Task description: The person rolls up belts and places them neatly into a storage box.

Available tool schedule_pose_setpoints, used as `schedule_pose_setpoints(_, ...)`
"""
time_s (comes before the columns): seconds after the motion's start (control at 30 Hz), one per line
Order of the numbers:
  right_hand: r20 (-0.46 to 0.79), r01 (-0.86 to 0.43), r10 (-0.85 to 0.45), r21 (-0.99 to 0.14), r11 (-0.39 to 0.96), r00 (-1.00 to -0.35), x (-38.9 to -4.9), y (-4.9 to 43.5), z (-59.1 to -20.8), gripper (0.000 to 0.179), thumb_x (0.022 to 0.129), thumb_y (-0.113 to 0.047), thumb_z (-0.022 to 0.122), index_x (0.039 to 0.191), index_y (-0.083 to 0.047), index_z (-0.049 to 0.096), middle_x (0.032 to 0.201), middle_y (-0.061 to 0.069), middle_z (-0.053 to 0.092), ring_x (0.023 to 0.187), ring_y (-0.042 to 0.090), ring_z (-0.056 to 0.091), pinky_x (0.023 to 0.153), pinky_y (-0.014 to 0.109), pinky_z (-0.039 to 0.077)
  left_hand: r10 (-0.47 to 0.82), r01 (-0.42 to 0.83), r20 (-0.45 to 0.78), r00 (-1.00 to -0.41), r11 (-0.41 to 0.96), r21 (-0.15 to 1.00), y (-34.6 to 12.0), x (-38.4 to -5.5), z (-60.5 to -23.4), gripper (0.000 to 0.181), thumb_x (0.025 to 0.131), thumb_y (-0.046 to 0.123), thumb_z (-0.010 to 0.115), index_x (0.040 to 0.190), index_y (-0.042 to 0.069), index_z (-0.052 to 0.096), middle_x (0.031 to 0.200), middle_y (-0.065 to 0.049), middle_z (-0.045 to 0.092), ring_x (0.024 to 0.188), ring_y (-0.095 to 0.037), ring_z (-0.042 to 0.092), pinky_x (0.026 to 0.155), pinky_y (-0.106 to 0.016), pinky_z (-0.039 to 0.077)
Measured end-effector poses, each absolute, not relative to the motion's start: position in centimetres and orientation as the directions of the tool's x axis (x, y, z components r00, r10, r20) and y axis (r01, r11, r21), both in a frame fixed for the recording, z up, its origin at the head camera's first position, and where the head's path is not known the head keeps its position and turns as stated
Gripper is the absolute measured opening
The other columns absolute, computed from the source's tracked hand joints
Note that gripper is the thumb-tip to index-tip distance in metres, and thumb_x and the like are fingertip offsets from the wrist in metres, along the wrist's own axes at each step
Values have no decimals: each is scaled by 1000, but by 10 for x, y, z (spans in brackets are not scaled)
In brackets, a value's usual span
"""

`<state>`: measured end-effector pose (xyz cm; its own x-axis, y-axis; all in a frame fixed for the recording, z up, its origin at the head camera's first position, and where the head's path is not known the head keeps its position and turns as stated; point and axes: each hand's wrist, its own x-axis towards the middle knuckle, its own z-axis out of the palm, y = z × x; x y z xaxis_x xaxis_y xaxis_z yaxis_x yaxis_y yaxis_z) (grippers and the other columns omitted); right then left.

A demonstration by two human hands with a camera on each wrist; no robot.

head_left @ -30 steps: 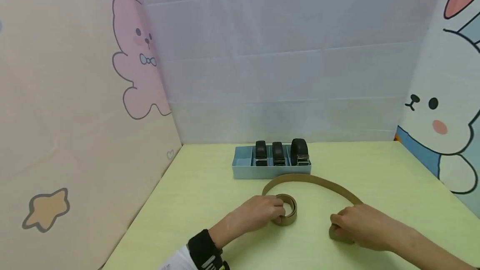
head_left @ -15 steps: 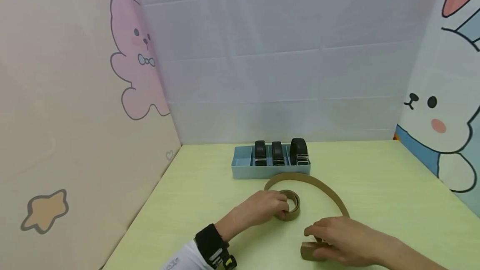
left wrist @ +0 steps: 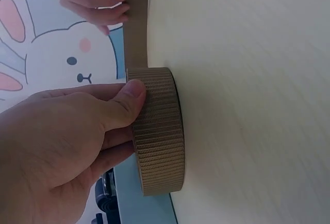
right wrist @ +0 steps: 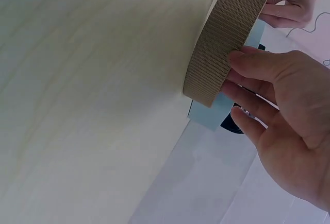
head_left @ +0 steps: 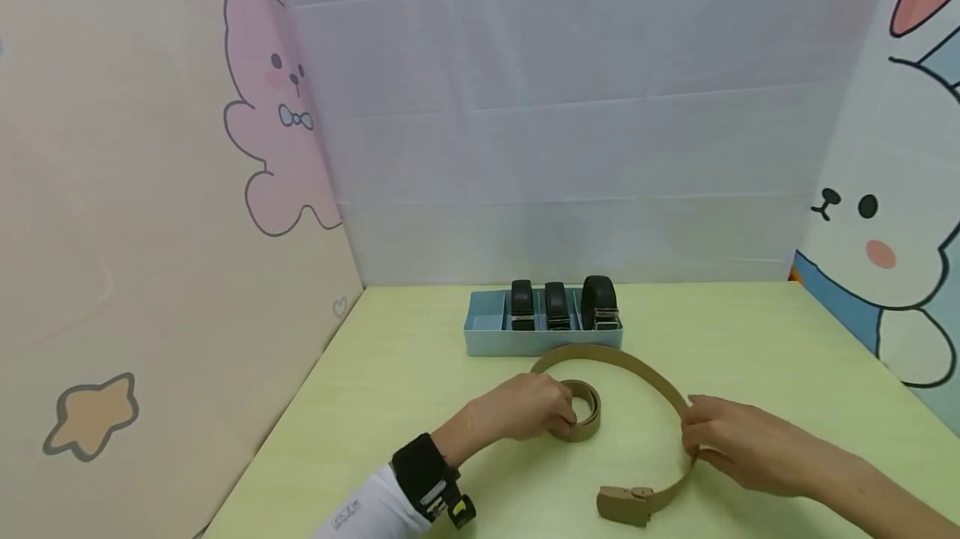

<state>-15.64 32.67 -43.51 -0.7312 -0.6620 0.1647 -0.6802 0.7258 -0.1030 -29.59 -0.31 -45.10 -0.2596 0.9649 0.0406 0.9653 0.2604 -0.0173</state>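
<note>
A tan webbing belt (head_left: 633, 364) stands on its edge on the table, curving in a wide arc. Its inner end is rolled into a coil (head_left: 591, 424). My left hand (head_left: 528, 407) pinches the coil's wall, the thumb outside in the left wrist view, where ribbed webbing (left wrist: 160, 136) shows. On the right, my right hand (head_left: 750, 445) holds the strap between thumb and fingers; the right wrist view shows the thumb on the strap (right wrist: 221, 49). The belt's tan buckle (head_left: 624, 505) lies near the front, apart from both hands.
Behind the belt stands a light blue divided tray (head_left: 543, 345). It holds three rolled black belts (head_left: 598, 304) with metal buckles, and its leftmost compartment shows bare. Walls with printed rabbits (head_left: 870, 256) border the pale yellow table (head_left: 405, 356).
My right hand came left and forward with the buckle end, let go of it, then moved back right to the strap. The left hand and coil shifted slightly right and away.
</note>
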Motion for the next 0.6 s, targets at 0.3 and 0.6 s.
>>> schedule_pose_setpoints(0.3,285,-821,-771,-152,550,-569,-161,287,-450,30,91,1,90,100,-26,80,95,-15,70,86,-10,60,69,14,53,969,969,26,-244,242,49,1,-300,-448,13,103,23,84,90,23,82,83,13,69,72,6,50,70,-7,36)
schedule_pose_setpoints(0.6,372,-873,-792,-154,462,-484,-163,216,-459,23,94,-3,88,99,-24,79,89,-14,70,81,-14,57,72,3,44,962,960,-34,-270,272,71,6,-295,-436,13,103,16,84,95,25,89,88,14,80,74,9,58,72,-5,45)
